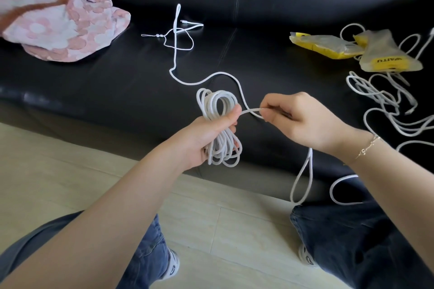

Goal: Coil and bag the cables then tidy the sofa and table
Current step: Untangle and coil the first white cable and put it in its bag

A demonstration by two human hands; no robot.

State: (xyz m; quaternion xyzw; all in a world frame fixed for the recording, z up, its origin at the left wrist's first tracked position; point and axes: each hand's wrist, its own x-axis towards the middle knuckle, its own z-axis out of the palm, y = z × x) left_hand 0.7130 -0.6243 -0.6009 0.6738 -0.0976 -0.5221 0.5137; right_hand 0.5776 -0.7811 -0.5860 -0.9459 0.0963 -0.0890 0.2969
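Left hand (212,132), head view: I see it just below centre, fingers and thumb curled round the waist of the coiled white cable (219,124), whose loops stand out above and below the fist. Right hand (297,119), at 3 o'clock of the left and near it, pinches the cable's free run between thumb and fingertips; a short span of cable bridges the two hands. From that pinch the free length (220,74) arcs toward 11 o'clock across the black sofa (117,82) to a loose tangle of connector ends (177,30) by the backrest. At 2 o'clock lie two yellow-and-clear bags (328,46), touching one another, with other loose white cables (385,105) spread beside and below them. A pink floral cushion (58,23) rests at 10 o'clock. One loop (303,178) hangs under the right wrist, over the sofa's front edge.
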